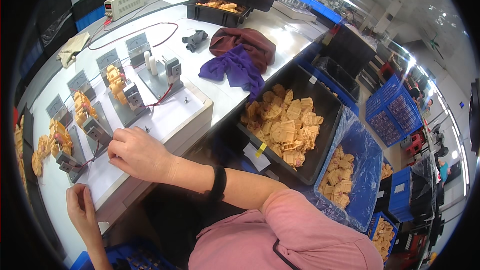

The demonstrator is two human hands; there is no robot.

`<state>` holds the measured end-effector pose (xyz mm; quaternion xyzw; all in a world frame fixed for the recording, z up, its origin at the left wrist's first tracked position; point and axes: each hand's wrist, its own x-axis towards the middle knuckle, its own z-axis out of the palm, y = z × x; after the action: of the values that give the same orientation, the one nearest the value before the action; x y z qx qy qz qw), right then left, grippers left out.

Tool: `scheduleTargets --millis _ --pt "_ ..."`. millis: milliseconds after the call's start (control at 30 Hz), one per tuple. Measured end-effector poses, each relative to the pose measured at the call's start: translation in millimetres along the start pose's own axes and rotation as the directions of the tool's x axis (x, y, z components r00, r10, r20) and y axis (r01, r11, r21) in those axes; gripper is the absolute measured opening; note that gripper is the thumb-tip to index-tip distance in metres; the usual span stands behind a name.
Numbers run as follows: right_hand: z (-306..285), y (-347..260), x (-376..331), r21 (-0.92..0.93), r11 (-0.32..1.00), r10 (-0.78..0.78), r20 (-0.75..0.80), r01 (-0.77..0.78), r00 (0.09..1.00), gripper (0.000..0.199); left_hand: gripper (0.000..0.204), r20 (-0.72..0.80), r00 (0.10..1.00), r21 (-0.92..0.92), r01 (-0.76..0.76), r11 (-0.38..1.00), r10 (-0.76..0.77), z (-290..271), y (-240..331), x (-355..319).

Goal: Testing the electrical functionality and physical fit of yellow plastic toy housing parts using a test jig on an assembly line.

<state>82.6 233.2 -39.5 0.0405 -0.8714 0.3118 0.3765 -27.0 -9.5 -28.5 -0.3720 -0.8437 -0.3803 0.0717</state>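
My right hand hangs over the near edge of the white platform, its fingers bent and drawn narrowly together beside one grey clamp fixture; I cannot tell whether anything is pinched between them. My left hand is at the platform's near left corner, fingers curled and thumb raised, and I cannot tell whether it holds anything either. Along the platform, yellow plastic parts sit in three of the fixtures, while the fixture at its far end shows two white posts. Behind that row, on the platform's far side, small panel meters lean back. To the right of the platform is a black bin heaped with more such parts, and further right a blue bin lined with clear plastic. Beyond the platform's far end lie a purple cloth and a maroon cloth, and past them stacked black trays.
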Motion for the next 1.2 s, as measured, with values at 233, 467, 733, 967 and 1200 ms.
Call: scheduleTargets --millis 233,467,733,967,1200 --pt "0.2 0.0 -0.1 0.002 1.0 0.001 0.0 -0.001 1.0 0.01 0.009 -0.002 1.0 -0.012 -0.003 1.0 0.003 0.4 -1.9 -0.4" --pt "0.0 0.2 0.1 0.002 1.0 0.0 0.004 0.0 1.0 0.01 0.009 -0.012 1.0 -0.013 -0.012 1.0 0.012 1.0 -0.3 -0.4" --pt "2.2 1.2 -0.1 0.006 1.0 -0.015 -0.022 0.016 1.0 0.01 0.009 -0.015 1.0 -0.022 -0.019 1.0 0.019 1.6 -0.8 -0.4" --pt "0.7 0.2 -0.1 0.003 1.0 -0.017 -0.025 0.017 1.0 0.01 0.009 0.003 1.0 -0.01 0.002 1.0 -0.002 0.1 0.1 -0.1" --pt "1.0 0.3 -0.3 0.0 1.0 -0.019 -0.029 0.019 0.999 0.009 0.009 0.004 1.0 0.002 0.001 1.0 -0.001 0.2 0.3 -0.2"
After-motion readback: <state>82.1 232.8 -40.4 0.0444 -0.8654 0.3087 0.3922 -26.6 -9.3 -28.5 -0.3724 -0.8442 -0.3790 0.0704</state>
